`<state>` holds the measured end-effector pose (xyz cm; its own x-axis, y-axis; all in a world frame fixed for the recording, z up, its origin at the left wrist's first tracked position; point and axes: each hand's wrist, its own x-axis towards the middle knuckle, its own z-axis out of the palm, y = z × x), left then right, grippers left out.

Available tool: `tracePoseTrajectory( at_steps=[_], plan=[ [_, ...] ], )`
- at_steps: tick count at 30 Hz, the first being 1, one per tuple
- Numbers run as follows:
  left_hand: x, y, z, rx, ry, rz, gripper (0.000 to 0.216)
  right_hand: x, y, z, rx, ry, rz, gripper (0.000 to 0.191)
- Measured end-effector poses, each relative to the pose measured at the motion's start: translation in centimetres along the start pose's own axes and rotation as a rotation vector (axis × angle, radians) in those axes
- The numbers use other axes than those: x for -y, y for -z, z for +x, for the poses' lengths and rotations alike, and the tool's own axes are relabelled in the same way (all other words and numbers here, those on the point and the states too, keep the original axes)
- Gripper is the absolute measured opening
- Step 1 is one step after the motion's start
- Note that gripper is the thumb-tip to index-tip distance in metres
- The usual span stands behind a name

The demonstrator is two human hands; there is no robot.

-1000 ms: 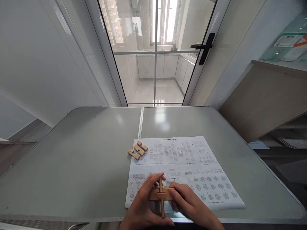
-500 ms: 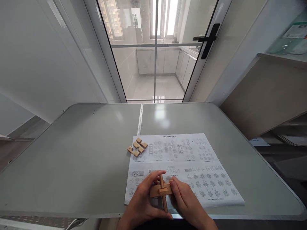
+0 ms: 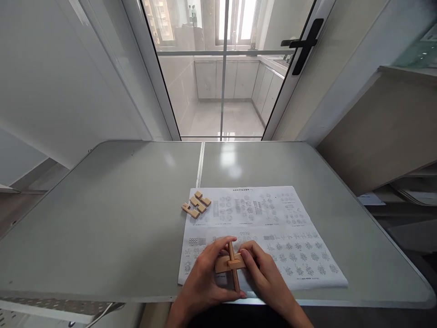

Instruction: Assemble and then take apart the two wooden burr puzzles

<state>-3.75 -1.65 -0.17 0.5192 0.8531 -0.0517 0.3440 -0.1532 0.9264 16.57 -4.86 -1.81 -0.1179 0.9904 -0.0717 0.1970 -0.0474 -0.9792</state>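
Over the front edge of the paper, both hands hold a small cross-shaped set of wooden puzzle pieces (image 3: 223,264). A round wooden rod (image 3: 235,280) passes through it, tilted slightly from upright. My left hand (image 3: 205,278) grips the rod between the index finger at its top end and the thumb at its bottom end. The right end of the crossing bar is pinched by the thumb and fingers of my right hand (image 3: 264,273). Fingers cover parts of the joint. Several loose notched wooden pieces (image 3: 198,205) lie at the paper's upper left corner.
A printed sheet (image 3: 252,214) with rows of small diagrams lies on the grey table (image 3: 119,218). Beyond the table's far edge stands a glass door (image 3: 225,91) with a black handle (image 3: 307,45). Shelving (image 3: 392,127) is at the right.
The camera view has shifted slightly, so table and paper sit a little higher. Both hands keep their hold on the joined wooden pieces, with only a slight shift of the right fingers.
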Motion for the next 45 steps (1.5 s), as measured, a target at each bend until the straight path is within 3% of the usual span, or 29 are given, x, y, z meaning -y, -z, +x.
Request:
tracePoseTrajectory(
  at_steps=[13,23,28,34,37,42,45],
  plan=[
    [-0.8,0.1,0.2,-0.012,-0.039,0.057,0.107,0.2,0.5,-0.3,0.023,-0.047,0.062,0.036],
    [-0.6,0.1,0.1,-0.007,-0.045,0.03,0.103,0.7,0.2,-0.1,-0.057,-0.078,0.099,0.042],
    [-0.8,-0.2,0.1,-0.03,0.015,-0.007,0.107,0.9,0.4,0.0,-0.024,-0.137,0.22,0.043],
    [-0.8,-0.4,0.0,-0.031,-0.018,0.007,0.097,1.8,0.3,-0.5,-0.008,-0.167,0.405,0.04],
    [-0.6,-0.4,-0.1,-0.04,-0.03,0.013,0.099,2.8,0.9,-0.9,-0.067,-0.144,0.401,0.04],
    [-0.5,-0.3,-0.1,-0.043,-0.022,0.009,0.101,3.6,3.3,-0.8,-0.302,-0.129,0.338,0.04],
    [-0.7,-0.2,-0.1,-0.04,0.003,0.021,0.103,2.7,5.0,-0.4,-0.312,-0.181,0.212,0.042]
  ],
)
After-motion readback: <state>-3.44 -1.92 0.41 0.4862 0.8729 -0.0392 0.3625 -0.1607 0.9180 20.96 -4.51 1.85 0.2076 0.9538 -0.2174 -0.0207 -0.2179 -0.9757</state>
